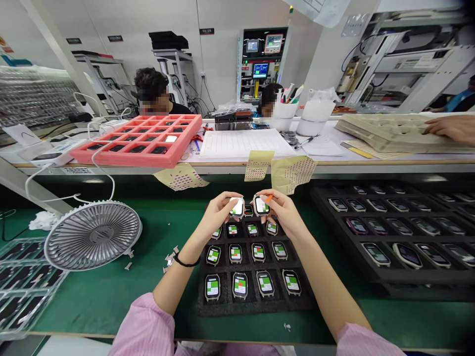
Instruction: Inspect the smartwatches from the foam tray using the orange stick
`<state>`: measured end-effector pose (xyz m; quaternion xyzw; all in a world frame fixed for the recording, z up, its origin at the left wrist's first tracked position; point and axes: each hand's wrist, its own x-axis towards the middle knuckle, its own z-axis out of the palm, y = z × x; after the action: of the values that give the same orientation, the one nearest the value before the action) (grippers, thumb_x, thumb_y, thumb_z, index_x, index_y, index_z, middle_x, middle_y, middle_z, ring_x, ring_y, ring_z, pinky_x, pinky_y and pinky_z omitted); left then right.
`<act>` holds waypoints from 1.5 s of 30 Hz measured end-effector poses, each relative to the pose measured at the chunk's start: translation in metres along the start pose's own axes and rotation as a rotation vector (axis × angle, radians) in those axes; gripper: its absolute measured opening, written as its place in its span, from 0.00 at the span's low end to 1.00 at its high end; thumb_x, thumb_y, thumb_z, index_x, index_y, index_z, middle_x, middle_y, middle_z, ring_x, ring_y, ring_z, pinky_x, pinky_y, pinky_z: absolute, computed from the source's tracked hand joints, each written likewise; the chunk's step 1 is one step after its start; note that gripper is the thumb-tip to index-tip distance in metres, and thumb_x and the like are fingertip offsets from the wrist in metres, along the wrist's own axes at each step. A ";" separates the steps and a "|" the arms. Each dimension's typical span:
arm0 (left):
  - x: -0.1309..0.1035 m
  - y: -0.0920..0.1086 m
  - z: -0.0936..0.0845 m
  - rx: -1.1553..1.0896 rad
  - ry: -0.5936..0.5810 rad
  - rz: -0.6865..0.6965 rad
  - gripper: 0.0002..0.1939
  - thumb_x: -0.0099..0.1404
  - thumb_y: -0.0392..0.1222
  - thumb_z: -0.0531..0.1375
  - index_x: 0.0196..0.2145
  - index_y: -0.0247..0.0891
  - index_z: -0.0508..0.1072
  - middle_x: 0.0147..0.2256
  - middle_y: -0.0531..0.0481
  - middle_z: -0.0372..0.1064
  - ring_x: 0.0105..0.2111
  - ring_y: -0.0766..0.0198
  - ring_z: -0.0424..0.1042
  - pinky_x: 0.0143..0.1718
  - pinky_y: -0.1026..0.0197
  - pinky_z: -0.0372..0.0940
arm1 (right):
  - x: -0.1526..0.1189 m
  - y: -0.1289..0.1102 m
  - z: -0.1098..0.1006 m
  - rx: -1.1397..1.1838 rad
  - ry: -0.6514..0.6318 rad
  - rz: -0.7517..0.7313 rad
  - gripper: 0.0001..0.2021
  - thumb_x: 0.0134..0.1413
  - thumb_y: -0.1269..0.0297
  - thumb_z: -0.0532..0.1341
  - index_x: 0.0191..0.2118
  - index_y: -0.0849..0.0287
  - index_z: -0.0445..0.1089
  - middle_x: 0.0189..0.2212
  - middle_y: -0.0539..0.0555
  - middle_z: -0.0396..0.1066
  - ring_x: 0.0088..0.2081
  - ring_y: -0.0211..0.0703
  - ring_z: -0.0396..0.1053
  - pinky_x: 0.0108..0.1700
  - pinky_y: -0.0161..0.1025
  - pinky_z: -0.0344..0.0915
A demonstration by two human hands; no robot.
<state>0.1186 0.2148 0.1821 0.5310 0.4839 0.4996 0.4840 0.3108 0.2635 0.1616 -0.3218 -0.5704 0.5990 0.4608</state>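
My left hand (224, 208) grips a smartwatch body (236, 207) whose screen is mostly bright white. In my right hand (278, 207) is a second smartwatch body (261, 204) with a white and green screen. A small orange piece (269, 198) sticks out by the right thumb; I cannot tell what it is. Both watches are held up over the far end of a black foam tray (226, 307). Rows of lit watches lie in its pockets, such as a watch (240, 285) with green, white and red blocks. No straps show on them.
At left stands a round grey fan (100, 236), beside clear trays (27, 291). Another black tray (374, 279) of watches lies at right. On the shelf rest a pink foam tray (148, 157), papers (241, 143) and pen cups (285, 116). A co-worker's hand (451, 128) touches stacked pulp trays (389, 131).
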 end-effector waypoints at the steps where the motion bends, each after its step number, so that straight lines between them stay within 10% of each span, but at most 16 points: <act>1: 0.000 0.000 0.000 0.002 0.000 -0.006 0.17 0.61 0.52 0.61 0.40 0.36 0.73 0.28 0.49 0.72 0.22 0.68 0.69 0.18 0.67 0.53 | 0.000 0.000 0.001 0.002 0.017 0.002 0.15 0.52 0.52 0.66 0.38 0.59 0.71 0.30 0.53 0.74 0.15 0.34 0.67 0.11 0.29 0.49; 16: 0.004 -0.009 -0.007 0.039 -0.125 0.071 0.25 0.55 0.43 0.67 0.49 0.37 0.67 0.40 0.46 0.73 0.35 0.64 0.71 0.31 0.66 0.66 | -0.003 -0.004 0.002 -0.013 -0.077 0.020 0.23 0.42 0.63 0.72 0.47 0.55 0.69 0.40 0.55 0.73 0.27 0.38 0.71 0.15 0.29 0.53; 30: 0.009 -0.014 -0.001 -0.051 -0.021 -0.024 0.22 0.56 0.59 0.63 0.35 0.35 0.71 0.26 0.51 0.69 0.22 0.69 0.65 0.19 0.69 0.58 | 0.001 -0.004 0.004 0.008 0.123 0.057 0.17 0.42 0.51 0.71 0.32 0.59 0.71 0.24 0.51 0.72 0.15 0.30 0.58 0.13 0.30 0.49; 45: -0.001 0.000 -0.010 -0.036 -0.211 0.015 0.30 0.63 0.41 0.59 0.62 0.42 0.59 0.47 0.43 0.67 0.40 0.62 0.70 0.28 0.67 0.60 | 0.002 0.001 -0.013 0.006 -0.181 0.022 0.24 0.49 0.62 0.69 0.53 0.53 0.66 0.42 0.57 0.71 0.33 0.44 0.73 0.18 0.30 0.58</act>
<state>0.1086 0.2138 0.1819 0.5756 0.4171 0.4531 0.5379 0.3213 0.2704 0.1591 -0.2714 -0.6043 0.6324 0.4017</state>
